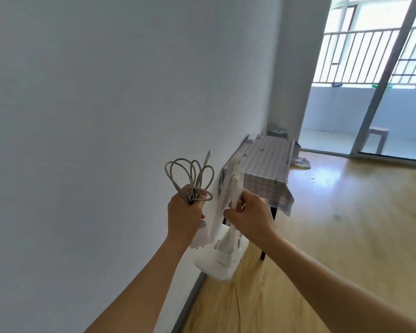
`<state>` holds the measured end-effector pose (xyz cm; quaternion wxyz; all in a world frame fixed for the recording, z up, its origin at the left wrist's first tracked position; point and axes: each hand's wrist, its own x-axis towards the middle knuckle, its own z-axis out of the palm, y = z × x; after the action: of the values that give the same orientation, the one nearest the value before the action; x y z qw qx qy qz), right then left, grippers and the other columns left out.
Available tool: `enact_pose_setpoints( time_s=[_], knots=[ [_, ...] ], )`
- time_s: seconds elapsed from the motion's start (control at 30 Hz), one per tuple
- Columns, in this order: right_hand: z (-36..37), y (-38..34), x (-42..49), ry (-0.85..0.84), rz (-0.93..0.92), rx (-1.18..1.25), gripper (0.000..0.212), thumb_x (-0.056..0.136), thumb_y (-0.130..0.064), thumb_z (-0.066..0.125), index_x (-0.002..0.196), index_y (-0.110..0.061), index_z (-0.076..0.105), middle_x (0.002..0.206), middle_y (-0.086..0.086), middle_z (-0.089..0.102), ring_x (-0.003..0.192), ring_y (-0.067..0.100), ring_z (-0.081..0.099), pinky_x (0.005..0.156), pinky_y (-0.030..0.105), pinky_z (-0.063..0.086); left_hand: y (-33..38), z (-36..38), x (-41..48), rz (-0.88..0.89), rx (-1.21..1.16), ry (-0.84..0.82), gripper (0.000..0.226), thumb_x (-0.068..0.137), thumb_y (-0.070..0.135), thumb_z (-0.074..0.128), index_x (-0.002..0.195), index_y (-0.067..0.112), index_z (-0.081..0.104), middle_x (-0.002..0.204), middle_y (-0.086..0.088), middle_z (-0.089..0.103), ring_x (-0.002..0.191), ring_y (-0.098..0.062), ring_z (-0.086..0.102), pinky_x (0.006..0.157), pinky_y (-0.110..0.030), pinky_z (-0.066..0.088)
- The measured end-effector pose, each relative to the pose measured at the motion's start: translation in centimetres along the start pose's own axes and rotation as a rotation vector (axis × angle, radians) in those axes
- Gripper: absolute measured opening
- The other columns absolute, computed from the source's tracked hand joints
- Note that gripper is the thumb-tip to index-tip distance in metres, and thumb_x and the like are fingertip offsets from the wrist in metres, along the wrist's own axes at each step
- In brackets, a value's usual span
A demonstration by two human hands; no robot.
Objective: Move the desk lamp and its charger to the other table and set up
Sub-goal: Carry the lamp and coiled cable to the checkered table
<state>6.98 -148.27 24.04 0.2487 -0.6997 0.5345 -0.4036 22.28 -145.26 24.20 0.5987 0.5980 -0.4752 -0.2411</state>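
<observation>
Frankly, with my left grip (184, 212) clamped on the looped charger cable (190, 174) and right grip (250, 216) clamped on the lamp (222, 255), both short of the counter (264, 164), loose loops could slip.

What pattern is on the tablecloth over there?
The tablecloth is checked, pale purple and white; the head view shows it best.
</observation>
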Motion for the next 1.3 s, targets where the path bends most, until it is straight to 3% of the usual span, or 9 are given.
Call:
enact_pose_setpoints(
  time_s=[0.27,0.33,0.43,0.53,0.7,0.8,0.97,1.3],
  knots=[
    [-1.0,5.9,5.9,0.065,0.038,-0.013,0.034,0.065,-0.023,0.071,0.056,-0.029,0.039,0.053,-0.011,0.053,0.050,0.004,0.052,0.047,0.013,0.036,-1.9,6.5,5.8,0.024,-0.028,-0.095,0.048,0.086,0.004,0.059,0.061,0.044,0.065,0.048,0.018,0.060,0.039,-0.002,0.054,0.037,-0.013,0.042],
    [-1.2,7.4,7.9,0.071,0.043,-0.017,0.024,0.064,-0.024,0.070,0.059,-0.024,0.046,0.055,-0.008,0.057,0.053,0.010,0.058,0.046,0.019,0.044,-2.3,8.5,7.6,0.033,-0.016,-0.109,0.048,0.087,0.006,0.060,0.061,0.046,0.065,0.047,0.019,0.060,0.038,-0.001,0.053,0.037,-0.014,0.043],
    [-2.0,10.4,12.5,0.087,0.069,-0.032,0.017,0.063,-0.028,0.069,0.067,-0.017,0.056,0.062,-0.001,0.062,0.061,0.019,0.064,0.055,0.031,0.056,-2.8,13.0,11.5,0.052,-0.011,-0.128,0.049,0.087,0.008,0.061,0.058,0.048,0.063,0.046,0.019,0.060,0.036,-0.001,0.053,0.037,-0.014,0.044],
    [-3.1,13.4,16.6,0.094,0.080,-0.041,0.019,0.065,-0.028,0.070,0.067,-0.016,0.056,0.062,-0.003,0.060,0.057,0.015,0.060,0.054,0.027,0.053,-3.2,17.4,15.0,0.042,-0.008,-0.135,0.048,0.086,0.007,0.061,0.055,0.045,0.063,0.042,0.015,0.058,0.034,-0.002,0.052,0.037,-0.014,0.043],
    [-7.9,19.0,24.8,0.098,0.111,-0.044,0.025,0.065,-0.025,0.070,0.060,-0.024,0.046,0.061,-0.004,0.059,0.059,0.019,0.062,0.054,0.030,0.054,-4.1,27.5,21.5,-0.035,-0.059,-0.124,0.039,0.083,0.005,0.061,0.049,0.023,0.060,0.038,0.006,0.056,0.031,-0.006,0.050,0.037,-0.015,0.040],
    [-11.9,22.8,30.3,0.112,0.115,-0.079,0.027,0.068,-0.024,0.071,0.062,-0.022,0.045,0.067,0.000,0.063,0.062,0.018,0.063,0.058,0.029,0.056,-4.0,34.4,25.4,-0.039,-0.071,-0.127,0.041,0.084,0.006,0.063,0.047,0.023,0.055,0.039,0.005,0.055,0.032,-0.003,0.049,0.035,-0.014,0.040],
    [-17.3,28.6,37.8,0.162,0.120,-0.130,0.030,0.069,-0.020,0.070,0.059,-0.023,0.042,0.065,0.000,0.061,0.059,0.014,0.057,0.052,0.020,0.044,-4.6,43.1,30.5,-0.071,-0.083,-0.117,0.035,0.084,0.008,0.063,0.053,0.023,0.056,0.038,0.007,0.053,0.033,-0.004,0.048,0.034,-0.015,0.039],
    [-20.6,37.3,49.4,0.173,0.143,-0.042,0.023,0.077,-0.023,0.072,0.068,-0.028,0.052,0.065,-0.014,0.059,0.062,0.011,0.066,0.063,0.024,0.056,-7.4,55.3,38.9,-0.150,-0.120,-0.115,0.025,0.084,0.013,0.067,0.060,0.019,0.062,0.041,0.007,0.053,0.036,-0.005,0.051,0.035,-0.016,0.040]
  ],
)
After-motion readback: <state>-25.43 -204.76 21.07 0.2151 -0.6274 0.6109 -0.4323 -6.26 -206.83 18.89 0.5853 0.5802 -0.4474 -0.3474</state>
